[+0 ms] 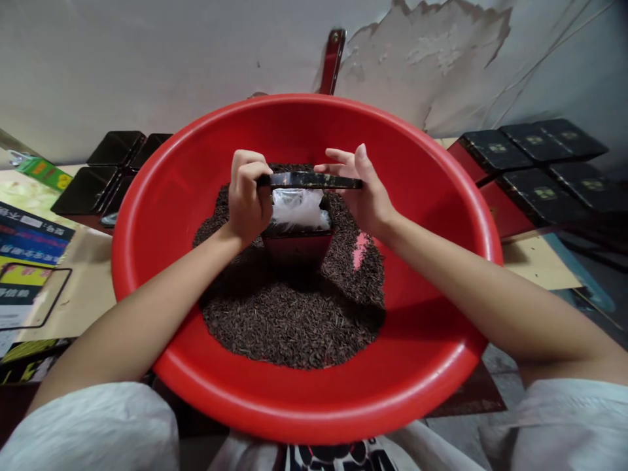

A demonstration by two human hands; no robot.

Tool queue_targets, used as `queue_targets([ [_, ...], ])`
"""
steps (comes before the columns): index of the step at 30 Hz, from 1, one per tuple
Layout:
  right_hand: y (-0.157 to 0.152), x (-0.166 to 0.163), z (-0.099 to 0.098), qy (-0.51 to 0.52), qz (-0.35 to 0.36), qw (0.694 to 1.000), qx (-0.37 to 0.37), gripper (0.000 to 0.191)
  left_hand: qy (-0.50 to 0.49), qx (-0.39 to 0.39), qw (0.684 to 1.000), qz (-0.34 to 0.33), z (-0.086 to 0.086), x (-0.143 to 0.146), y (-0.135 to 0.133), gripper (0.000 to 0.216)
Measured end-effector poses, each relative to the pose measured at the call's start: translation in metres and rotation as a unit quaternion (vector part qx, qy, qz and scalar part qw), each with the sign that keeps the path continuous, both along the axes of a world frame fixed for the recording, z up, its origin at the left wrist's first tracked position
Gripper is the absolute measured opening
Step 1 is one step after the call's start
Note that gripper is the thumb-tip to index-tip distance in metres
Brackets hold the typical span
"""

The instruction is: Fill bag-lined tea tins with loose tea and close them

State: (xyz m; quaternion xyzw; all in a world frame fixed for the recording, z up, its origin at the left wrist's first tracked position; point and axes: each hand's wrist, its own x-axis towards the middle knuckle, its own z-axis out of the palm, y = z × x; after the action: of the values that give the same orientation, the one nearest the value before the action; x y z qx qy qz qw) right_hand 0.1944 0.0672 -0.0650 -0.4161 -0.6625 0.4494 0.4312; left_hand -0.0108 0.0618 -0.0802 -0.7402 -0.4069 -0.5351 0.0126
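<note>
A dark red box (297,252) stands in brown-black pellets (289,324) that cover the bottom of a large red basin (304,405). Clear plastic film (298,210) bunches up at the box's open mouth. Above it, roughly level, is a thin black lid (314,180). My left hand (248,194) is closed on the lid's left end, fingers curled over it. At the lid's right end my right hand (366,190) has its fingers stretched and apart, the palm against or very near the edge; exact contact cannot be told.
Closed boxes with black tops (542,186) stand in rows at right. More black-topped boxes (91,190) are at left, beside a green packet (43,172) and printed sheets (29,255). A narrow red strip (333,62) leans on the peeling wall (196,52) behind.
</note>
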Motion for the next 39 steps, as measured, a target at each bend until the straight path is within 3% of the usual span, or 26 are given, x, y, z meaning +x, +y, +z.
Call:
queue_targets([
  [6,-0.007,0.012,0.021,-0.004,0.203,0.979,-0.026,0.071,-0.003,-0.002,1.000,0.002,-0.005,0.001,0.003,0.042],
  [9,-0.008,0.013,0.025,-0.056,0.232,0.970,-0.038,0.069,0.007,0.017,1.000,0.017,-0.003,0.001,0.004,0.038],
  [14,-0.012,0.004,0.020,-0.056,0.145,0.987,-0.026,0.060,0.027,-0.063,0.997,0.023,0.002,0.005,0.002,0.048],
  [17,-0.010,0.000,0.015,-0.006,0.078,0.996,-0.043,0.055,0.002,-0.134,0.987,0.085,0.003,0.012,-0.004,0.069],
  [20,-0.002,0.003,0.011,0.047,-0.024,0.995,-0.089,0.046,0.062,-0.267,0.950,0.147,0.006,0.024,-0.016,0.071],
  [22,0.008,0.007,0.007,0.059,-0.094,0.983,-0.144,0.036,0.153,-0.344,0.915,0.146,0.012,0.034,-0.026,0.070],
  [25,0.022,0.015,-0.002,0.002,-0.147,0.961,-0.235,0.021,0.235,-0.392,0.880,0.128,0.023,0.042,-0.034,0.072],
  [27,0.029,0.019,-0.010,-0.073,-0.142,0.949,-0.274,0.019,0.219,-0.387,0.891,0.097,0.030,0.041,-0.034,0.068],
  [30,0.034,0.024,-0.021,-0.192,-0.113,0.929,-0.297,0.015,0.151,-0.372,0.915,-0.030,0.037,0.030,-0.026,0.062],
  [34,0.038,0.030,-0.033,-0.276,-0.111,0.910,-0.289,0.006,0.094,-0.383,0.902,-0.177,0.047,0.011,-0.015,0.051],
  [37,0.040,0.032,-0.037,-0.341,-0.141,0.892,-0.262,0.008,0.066,-0.396,0.892,-0.208,0.053,0.001,-0.012,0.041],
  [39,0.039,0.031,-0.033,-0.370,-0.206,0.887,-0.186,0.025,0.061,-0.403,0.888,-0.212,0.057,-0.005,-0.009,0.034],
])
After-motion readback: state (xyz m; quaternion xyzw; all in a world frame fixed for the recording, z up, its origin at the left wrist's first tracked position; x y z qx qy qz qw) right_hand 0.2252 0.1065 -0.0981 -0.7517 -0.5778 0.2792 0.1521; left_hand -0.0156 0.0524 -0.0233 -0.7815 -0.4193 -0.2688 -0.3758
